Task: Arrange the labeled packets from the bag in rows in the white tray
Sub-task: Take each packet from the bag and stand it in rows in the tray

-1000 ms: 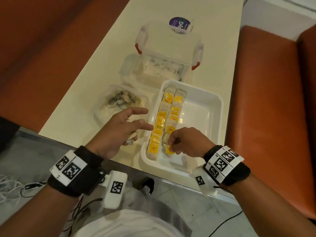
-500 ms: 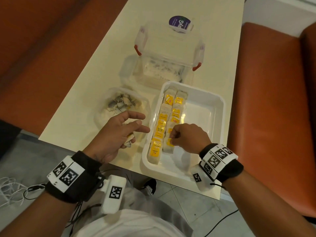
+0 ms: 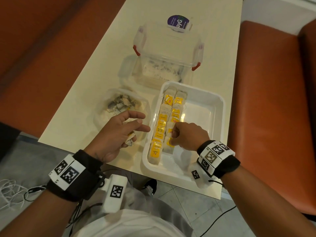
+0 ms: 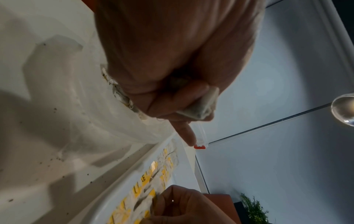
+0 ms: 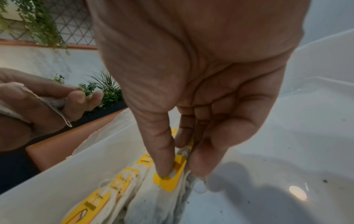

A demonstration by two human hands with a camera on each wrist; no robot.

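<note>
The right hand (image 3: 186,135) pinches a yellow-tagged tea bag (image 5: 168,178) in the white tray (image 3: 212,106) (right half bare). The left hand (image 3: 118,134) grips spare tea bags (image 3: 130,140) above the plastic bag (image 3: 119,104); a clear container (image 3: 167,53) crowds the tray's far rim.

The cream table (image 3: 95,69) bears the white tray (image 3: 212,106), 1 clear bag (image 3: 109,117) and, seemingly, 2 clear boxes (image 3: 171,53).

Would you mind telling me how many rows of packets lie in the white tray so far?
2 rows in the white plastic tray, side by side along its left side: the left row by the wall, the right row partly hidden under the right hand.
</note>
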